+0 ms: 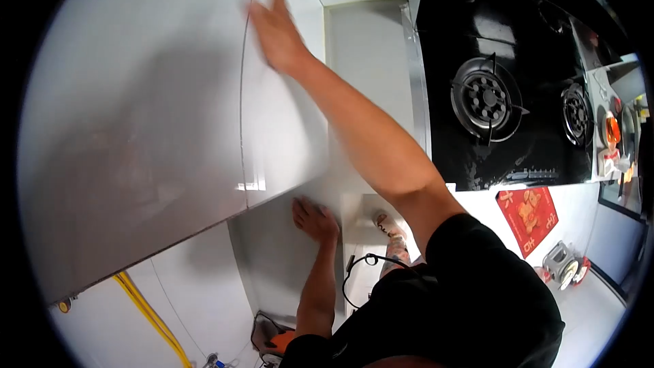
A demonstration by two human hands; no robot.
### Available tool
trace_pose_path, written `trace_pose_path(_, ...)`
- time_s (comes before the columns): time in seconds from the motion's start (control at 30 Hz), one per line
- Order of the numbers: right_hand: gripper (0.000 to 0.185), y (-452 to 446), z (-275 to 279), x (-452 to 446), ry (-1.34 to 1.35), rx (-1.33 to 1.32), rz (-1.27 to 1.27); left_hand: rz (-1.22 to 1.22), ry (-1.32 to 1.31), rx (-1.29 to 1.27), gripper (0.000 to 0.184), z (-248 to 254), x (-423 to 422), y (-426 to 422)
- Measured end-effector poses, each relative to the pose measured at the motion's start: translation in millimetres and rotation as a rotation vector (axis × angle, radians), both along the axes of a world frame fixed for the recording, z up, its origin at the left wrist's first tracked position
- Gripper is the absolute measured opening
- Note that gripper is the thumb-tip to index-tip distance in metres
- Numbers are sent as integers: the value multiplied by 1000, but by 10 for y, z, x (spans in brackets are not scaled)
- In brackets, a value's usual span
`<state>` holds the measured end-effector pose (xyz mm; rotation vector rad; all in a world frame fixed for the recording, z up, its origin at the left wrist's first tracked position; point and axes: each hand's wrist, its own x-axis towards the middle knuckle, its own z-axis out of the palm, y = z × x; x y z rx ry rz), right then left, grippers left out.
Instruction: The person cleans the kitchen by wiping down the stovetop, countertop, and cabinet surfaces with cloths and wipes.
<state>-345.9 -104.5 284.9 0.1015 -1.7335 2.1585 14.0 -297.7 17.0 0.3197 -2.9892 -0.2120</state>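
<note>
Blurred by motion, my right hand [278, 35] is raised in front of a glossy white cabinet panel [286, 123], near the seam with a wider white panel [136, 129]. Its thumb and fingers are apart and nothing shows in it. Whether it touches the panel I cannot tell. Lower down, my left hand [316, 221] rests on a grey surface [269, 259], fingers spread and empty, just below the panels' bottom edge.
A black gas hob [470, 157] with two burners is at the upper right. Yellow pipes [153, 320] run at the lower left, near an orange-and-black item [281, 339]. A red mat [528, 218] and a grey appliance [561, 264] are at the right. A foot [388, 223] shows below.
</note>
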Motion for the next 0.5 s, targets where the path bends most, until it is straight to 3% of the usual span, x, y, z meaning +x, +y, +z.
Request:
trace_pose_path(0.13,96,-236,-1805,748,-463,-122,76,53,-51,-13,67,-1,43,30)
trace_pose_path(0.17,97,-375,-2013,1022,-593,-185,95,49,-49,-3,68,-14,35,30)
trace_pose_path(0.2,95,-443,-1983,1254,-542,-158,81,40,-43,7,69,-2,-4,27)
trace_pose_path(0.33,99,-430,-329,1703,-230,40,188,62,-61,48,69,70,-27,77)
trace_pose_path(0.4,108,-296,384,1637,211,274,258,58,-18,69,69,98,-17,71)
trace_pose_path(0.47,101,-245,948,1211,584,337,99,30,-44,49,69,134,-10,49)
trace_pose_path(0.5,96,-229,1262,980,725,245,16,38,-73,32,70,110,-6,29)
